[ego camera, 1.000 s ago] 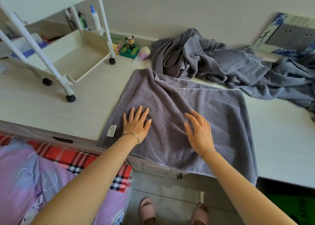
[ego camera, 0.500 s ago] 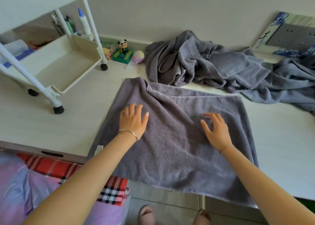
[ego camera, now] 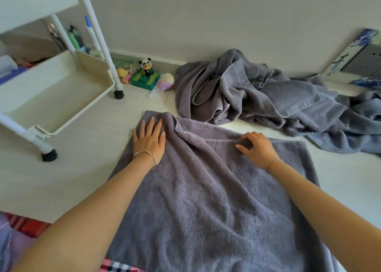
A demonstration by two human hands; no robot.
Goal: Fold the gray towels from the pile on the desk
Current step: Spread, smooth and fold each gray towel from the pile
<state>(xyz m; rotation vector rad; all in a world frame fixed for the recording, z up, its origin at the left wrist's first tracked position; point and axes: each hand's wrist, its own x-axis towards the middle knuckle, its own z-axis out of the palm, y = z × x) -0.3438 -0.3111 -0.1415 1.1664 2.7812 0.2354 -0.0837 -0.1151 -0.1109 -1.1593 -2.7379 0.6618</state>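
A gray towel [ego camera: 206, 189] lies spread on the white desk [ego camera: 72, 173], its near end hanging over the front edge. My left hand [ego camera: 149, 140] presses flat on the towel's far left corner, fingers straight. My right hand [ego camera: 257, 150] rests on the towel at the middle of its far hem, fingers bent with their tips on the cloth and the thumb stretched left. A ridge of wrinkled cloth runs between the two hands. Behind the towel lies the pile of crumpled gray towels [ego camera: 257, 98], reaching to the right edge of view.
A white wheeled cart [ego camera: 51, 98] stands on the desk at the left, one caster close to the towel. Small toys, among them a panda figure [ego camera: 146, 67], sit by the wall. A blue-patterned box [ego camera: 350, 53] leans at the far right. Plaid bedding [ego camera: 26, 224] shows below the desk edge.
Both hands have slid away from me across the towel, the left up to the far left corner, the right up to the far hem. The right hand's fingers have bent more.
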